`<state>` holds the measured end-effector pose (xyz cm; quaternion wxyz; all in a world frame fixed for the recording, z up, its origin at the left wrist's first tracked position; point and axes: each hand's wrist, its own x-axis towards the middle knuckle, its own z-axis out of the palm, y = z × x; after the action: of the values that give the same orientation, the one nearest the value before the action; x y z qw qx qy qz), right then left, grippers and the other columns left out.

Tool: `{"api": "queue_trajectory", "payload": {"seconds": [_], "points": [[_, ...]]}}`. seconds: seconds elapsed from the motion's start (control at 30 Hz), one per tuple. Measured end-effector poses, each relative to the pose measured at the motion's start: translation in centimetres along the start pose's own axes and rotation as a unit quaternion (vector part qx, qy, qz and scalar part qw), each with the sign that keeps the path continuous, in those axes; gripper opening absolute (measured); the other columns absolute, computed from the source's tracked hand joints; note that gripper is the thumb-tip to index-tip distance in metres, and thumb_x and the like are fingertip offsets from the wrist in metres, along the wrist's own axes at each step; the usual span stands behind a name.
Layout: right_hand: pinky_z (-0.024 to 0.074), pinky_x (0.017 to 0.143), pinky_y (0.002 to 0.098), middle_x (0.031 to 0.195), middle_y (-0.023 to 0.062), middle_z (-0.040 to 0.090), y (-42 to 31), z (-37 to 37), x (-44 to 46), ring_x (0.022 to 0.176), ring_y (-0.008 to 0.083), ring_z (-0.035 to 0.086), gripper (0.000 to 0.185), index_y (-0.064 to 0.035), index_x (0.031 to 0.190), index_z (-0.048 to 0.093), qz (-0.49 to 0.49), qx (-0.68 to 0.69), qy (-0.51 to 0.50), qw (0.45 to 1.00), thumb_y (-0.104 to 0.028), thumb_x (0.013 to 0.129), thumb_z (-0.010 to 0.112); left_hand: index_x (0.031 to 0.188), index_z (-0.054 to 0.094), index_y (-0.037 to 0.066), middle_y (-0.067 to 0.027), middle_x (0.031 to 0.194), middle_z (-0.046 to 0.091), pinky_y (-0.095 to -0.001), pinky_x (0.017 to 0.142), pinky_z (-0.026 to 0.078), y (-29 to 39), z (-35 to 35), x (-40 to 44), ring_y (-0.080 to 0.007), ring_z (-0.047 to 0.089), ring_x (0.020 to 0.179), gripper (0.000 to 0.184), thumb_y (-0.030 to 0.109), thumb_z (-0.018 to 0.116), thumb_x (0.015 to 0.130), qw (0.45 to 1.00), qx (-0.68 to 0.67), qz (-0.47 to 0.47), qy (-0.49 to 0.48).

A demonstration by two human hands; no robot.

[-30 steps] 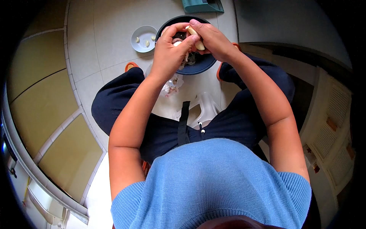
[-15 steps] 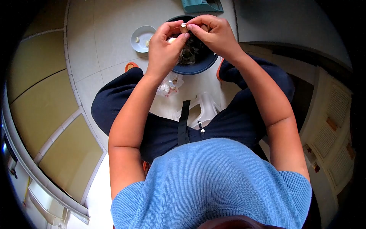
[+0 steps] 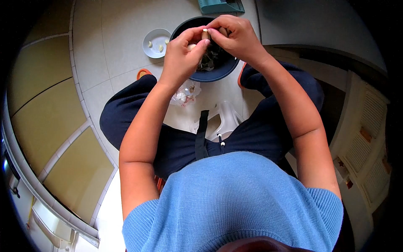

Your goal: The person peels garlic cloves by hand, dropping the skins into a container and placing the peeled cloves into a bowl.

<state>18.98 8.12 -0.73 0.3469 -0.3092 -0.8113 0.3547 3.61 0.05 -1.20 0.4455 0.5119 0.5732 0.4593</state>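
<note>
Over a dark basin (image 3: 216,75) my two hands meet at a small garlic clove (image 3: 205,35). My left hand (image 3: 184,52) pinches the clove between thumb and fingers, with another pale piece (image 3: 192,47) against its palm. My right hand (image 3: 237,38) touches the clove's top with thumb and fingertip; a brownish piece (image 3: 223,31) shows by its fingers. Thin peelings (image 3: 207,64) lie inside the basin, partly hidden by the hands. On the floor to the left, a white plate (image 3: 152,51) holds several peeled cloves (image 3: 160,48).
A clear plastic bag (image 3: 187,93) with garlic lies in front of the basin, near a white plastic stool (image 3: 228,119). A teal dustpan (image 3: 220,6) is beyond the basin. Orange footwear (image 3: 144,73) shows beside it, and a grey surface (image 3: 310,25) stands at the right.
The pale peeled clove that showed between my hands a second ago is no longer visible there. My fingers have shifted to a browner clove held upright, and my right hand has turned over it.
</note>
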Motion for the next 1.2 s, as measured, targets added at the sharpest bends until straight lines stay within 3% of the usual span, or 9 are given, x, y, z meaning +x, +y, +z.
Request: {"api": "queue_trajectory", "payload": {"seconds": [0.07,0.13,0.23,0.47,0.57,0.63,0.83,0.9,1.2], "points": [[0.0438,0.053,0.0300,0.064,0.0110,0.059,0.1,-0.5,0.1,0.055,0.0196,0.056,0.014,0.0003,0.080,0.064,-0.005,-0.010,-0.024,1.000,-0.013,0.076,0.062,0.109,0.059,-0.002,-0.0060,0.090,0.064,-0.0221,0.073,0.046,-0.1,-0.1,-0.2,-0.0097,0.058,0.081,0.028,0.009,0.060,0.083,1.000,0.006,0.011,-0.015],[0.0381,0.048,0.0257,0.055,0.0052,0.051,0.2,-0.8,0.1,0.051,0.0100,0.047,0.015,0.0010,0.078,0.063,0.084,0.082,-0.089,0.989,-0.014,0.076,0.063,0.110,0.059,-0.001,-0.0040,0.092,0.063,-0.0207,0.073,0.045,0.0,-0.2,-0.3,-0.0080,0.057,0.082,0.029,0.009,0.060,0.084,0.999,0.013,0.022,-0.032],[0.0326,0.046,0.0222,0.052,-0.0016,0.044,0.4,-0.8,0.1,0.052,0.0041,0.040,0.015,0.0003,0.075,0.061,0.099,0.126,-0.112,0.981,-0.015,0.076,0.064,0.106,0.059,-0.003,-0.0065,0.086,0.064,-0.0220,0.070,0.046,0.7,-0.3,-0.7,-0.0094,0.058,0.076,0.028,0.008,0.062,0.080,0.999,0.009,0.015,-0.028],[0.0309,0.047,0.0193,0.057,-0.0039,0.045,0.2,-0.8,0.0,0.053,0.0033,0.040,0.011,-0.0030,0.074,0.059,0.118,0.168,-0.147,0.968,-0.012,0.079,0.063,0.110,0.058,-0.003,-0.0046,0.093,0.062,-0.0207,0.076,0.044,0.5,-0.5,-1.1,-0.0082,0.057,0.083,0.029,0.009,0.061,0.083,0.998,-0.009,0.002,-0.058],[0.0307,0.045,0.0218,0.054,-0.0045,0.043,0.5,-0.3,-0.2,0.051,0.0038,0.039,0.018,-0.0011,0.068,0.056,0.116,0.162,-0.109,0.974,-0.016,0.073,0.066,0.111,0.058,-0.003,-0.0050,0.095,0.062,-0.0210,0.077,0.044,0.8,-0.5,-0.9,-0.0085,0.057,0.086,0.030,0.008,0.060,0.084,0.998,-0.006,0.003,-0.061],[0.0322,0.048,0.0191,0.057,-0.0031,0.045,0.2,-0.3,-0.2,0.053,0.0035,0.040,0.010,-0.0031,0.073,0.057,0.107,0.114,-0.093,0.983,-0.011,0.076,0.063,0.112,0.057,-0.003,-0.0053,0.096,0.062,-0.0212,0.078,0.045,0.9,-0.3,-0.9,-0.0088,0.057,0.087,0.030,0.008,0.059,0.084,0.998,-0.007,0.001,-0.060],[0.0398,0.053,0.0206,0.062,-0.0001,0.052,-0.2,0.3,-0.1,0.058,0.0064,0.048,0.009,-0.0025,0.075,0.057,0.070,0.018,-0.011,0.997,-0.010,0.076,0.062,0.113,0.052,-0.001,-0.0045,0.096,0.059,-0.0217,0.071,0.047,0.3,0.4,-0.3,-0.0083,0.055,0.083,0.030,0.008,0.058,0.084,0.998,-0.048,-0.003,-0.040],[0.0407,0.054,0.0208,0.064,0.0005,0.053,-0.4,0.2,-0.1,0.059,0.0070,0.049,0.008,-0.0025,0.075,0.057,0.071,0.033,-0.002,0.997,-0.009,0.076,0.061,0.103,0.055,-0.002,-0.0060,0.090,0.062,-0.0232,0.073,0.047,0.5,0.6,-0.2,-0.0100,0.058,0.079,0.025,0.006,0.061,0.080,0.997,-0.078,-0.008,-0.004],[0.0407,0.058,0.0196,0.068,-0.0014,0.053,-0.4,0.0,-0.3,0.062,0.0060,0.049,0.007,-0.0032,0.077,0.057,0.107,0.066,-0.004,0.992,-0.009,0.077,0.060,0.110,0.050,0.000,-0.0068,0.093,0.058,-0.0236,0.064,0.048,0.8,0.0,0.0,-0.0109,0.057,0.073,0.028,0.009,0.060,0.085,0.979,-0.181,-0.091,0.017]]}}
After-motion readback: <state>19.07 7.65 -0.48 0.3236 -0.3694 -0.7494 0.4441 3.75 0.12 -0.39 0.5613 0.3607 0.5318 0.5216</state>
